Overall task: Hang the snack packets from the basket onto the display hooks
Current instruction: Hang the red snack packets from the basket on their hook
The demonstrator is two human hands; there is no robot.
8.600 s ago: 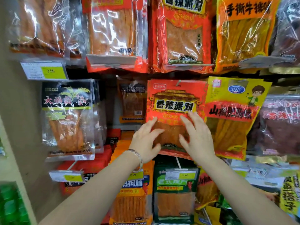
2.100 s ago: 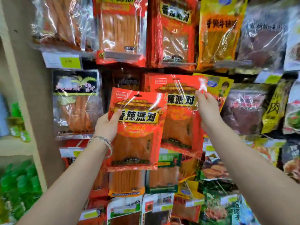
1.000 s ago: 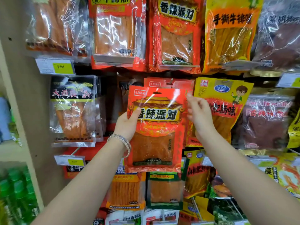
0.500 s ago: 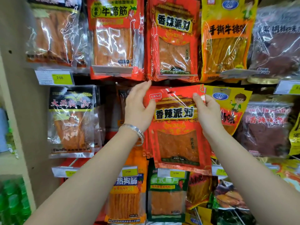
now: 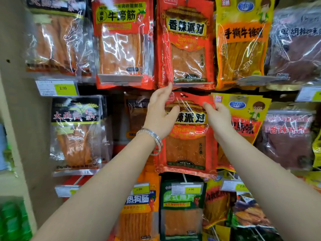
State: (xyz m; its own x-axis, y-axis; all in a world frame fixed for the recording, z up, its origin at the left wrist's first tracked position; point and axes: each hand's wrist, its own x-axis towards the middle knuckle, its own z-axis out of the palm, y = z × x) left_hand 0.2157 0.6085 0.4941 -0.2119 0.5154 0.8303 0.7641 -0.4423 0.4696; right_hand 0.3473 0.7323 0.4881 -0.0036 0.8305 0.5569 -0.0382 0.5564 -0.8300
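Shop wall, full of hanging snacks. Up in the middle row is the red packet, just under another red one and beside a yellow packet. The left hand grips its top left edge, fingers behind and thumb in front. The right hand pinches the top right corner. It looks like the hanging step. Next, the hole must slide onto the hook, which I cannot see.

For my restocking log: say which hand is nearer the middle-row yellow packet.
Right. The right hand pinches the top right corner of the red packet, beside the yellow packet; the left hand holds the far corner.
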